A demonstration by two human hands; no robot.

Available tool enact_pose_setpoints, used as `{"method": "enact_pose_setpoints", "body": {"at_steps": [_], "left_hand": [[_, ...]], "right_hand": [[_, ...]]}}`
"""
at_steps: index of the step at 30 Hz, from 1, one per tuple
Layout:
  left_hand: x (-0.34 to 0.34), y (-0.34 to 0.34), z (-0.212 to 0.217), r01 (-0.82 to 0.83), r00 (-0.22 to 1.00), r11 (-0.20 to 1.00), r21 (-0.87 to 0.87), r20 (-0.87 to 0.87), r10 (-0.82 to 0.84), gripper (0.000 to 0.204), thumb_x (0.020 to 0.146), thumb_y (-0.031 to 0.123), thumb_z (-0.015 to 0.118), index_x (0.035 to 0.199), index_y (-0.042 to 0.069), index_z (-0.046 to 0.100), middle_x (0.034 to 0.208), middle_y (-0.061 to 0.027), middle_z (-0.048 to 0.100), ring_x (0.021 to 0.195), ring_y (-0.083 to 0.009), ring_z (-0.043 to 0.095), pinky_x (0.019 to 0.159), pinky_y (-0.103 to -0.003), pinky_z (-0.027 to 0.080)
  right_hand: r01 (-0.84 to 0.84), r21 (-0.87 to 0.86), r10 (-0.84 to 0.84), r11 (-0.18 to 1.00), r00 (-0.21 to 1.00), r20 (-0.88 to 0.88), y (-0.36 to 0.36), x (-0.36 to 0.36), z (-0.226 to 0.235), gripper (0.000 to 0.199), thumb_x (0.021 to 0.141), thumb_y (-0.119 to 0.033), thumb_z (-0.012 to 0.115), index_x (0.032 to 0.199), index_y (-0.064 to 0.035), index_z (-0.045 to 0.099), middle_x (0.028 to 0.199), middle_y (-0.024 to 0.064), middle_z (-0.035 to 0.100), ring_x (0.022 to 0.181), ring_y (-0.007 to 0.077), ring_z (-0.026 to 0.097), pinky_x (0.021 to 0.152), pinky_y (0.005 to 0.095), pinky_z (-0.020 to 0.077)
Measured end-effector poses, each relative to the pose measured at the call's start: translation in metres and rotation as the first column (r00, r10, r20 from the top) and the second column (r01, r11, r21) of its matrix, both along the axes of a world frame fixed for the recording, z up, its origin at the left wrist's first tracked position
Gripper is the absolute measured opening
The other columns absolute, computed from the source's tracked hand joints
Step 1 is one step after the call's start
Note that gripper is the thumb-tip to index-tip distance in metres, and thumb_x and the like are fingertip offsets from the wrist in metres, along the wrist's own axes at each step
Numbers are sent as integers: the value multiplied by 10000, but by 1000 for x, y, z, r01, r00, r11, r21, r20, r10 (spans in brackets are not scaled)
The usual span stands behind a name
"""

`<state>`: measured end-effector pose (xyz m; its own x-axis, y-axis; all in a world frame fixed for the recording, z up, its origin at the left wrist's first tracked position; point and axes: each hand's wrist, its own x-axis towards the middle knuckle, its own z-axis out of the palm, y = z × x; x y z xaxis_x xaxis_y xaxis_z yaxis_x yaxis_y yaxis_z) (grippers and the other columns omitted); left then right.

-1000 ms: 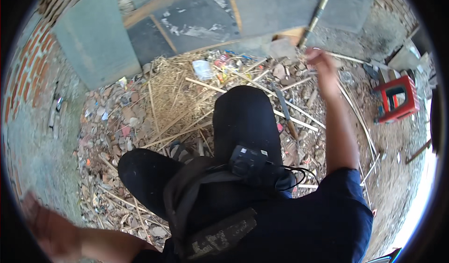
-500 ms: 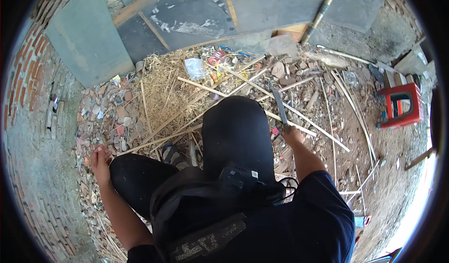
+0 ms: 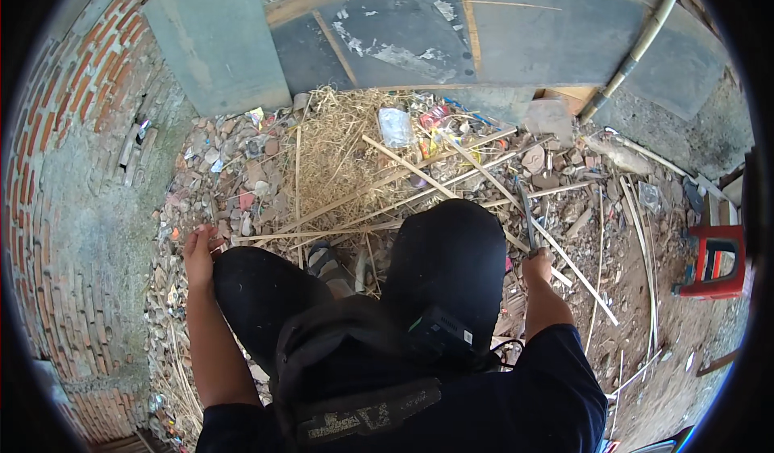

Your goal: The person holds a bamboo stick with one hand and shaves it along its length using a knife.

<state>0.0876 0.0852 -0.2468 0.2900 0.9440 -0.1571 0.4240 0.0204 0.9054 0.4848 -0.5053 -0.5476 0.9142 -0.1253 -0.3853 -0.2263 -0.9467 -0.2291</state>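
Observation:
My right hand is wrapped round the handle of a machete, whose long grey blade points away from me over thin wooden strips. Its handle is mostly hidden by my fingers. My left hand hangs beside my left knee with fingers loosely bent and apart, and nothing shows in it. Several pale bamboo strips lie crossed on the rubble beyond my knees, some passing behind my right knee. One more bamboo strip runs sideways in front of my sandalled foot.
Dry straw, a clear plastic bag and broken brick lie ahead. Grey panels lean at the back, with a bamboo pole against them. A brick wall stands at left, a red plastic stool at right.
The view has swung left, so the whole scene sits farther right and lower. My right hand keeps the machete, its blade now seen more edge-on. My left hand stays by the left knee.

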Motion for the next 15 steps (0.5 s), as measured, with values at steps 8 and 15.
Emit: {"method": "enact_pose_setpoints", "body": {"at_steps": [8,15], "left_hand": [[15,-13,5,-44,999,999,13,4,44,327,1013,408,593,1120,107,661,1019,13,694,835,-107,659,731,-265,470],[11,-17,10,-62,996,998,-7,66,63,351,1014,411,589,1135,85,639,1061,-19,685,849,-124,658,762,-295,487]], "right_hand": [[-34,-21,34,999,999,24,-5,4,-11,287,944,-248,540,1102,-26,633,1071,276,694,1048,431,676,881,518,546],[-96,-96,101,991,994,50,-8,2,-16,305,900,-212,604,1132,-25,668,1169,253,592,1058,413,663,903,485,554]]}}
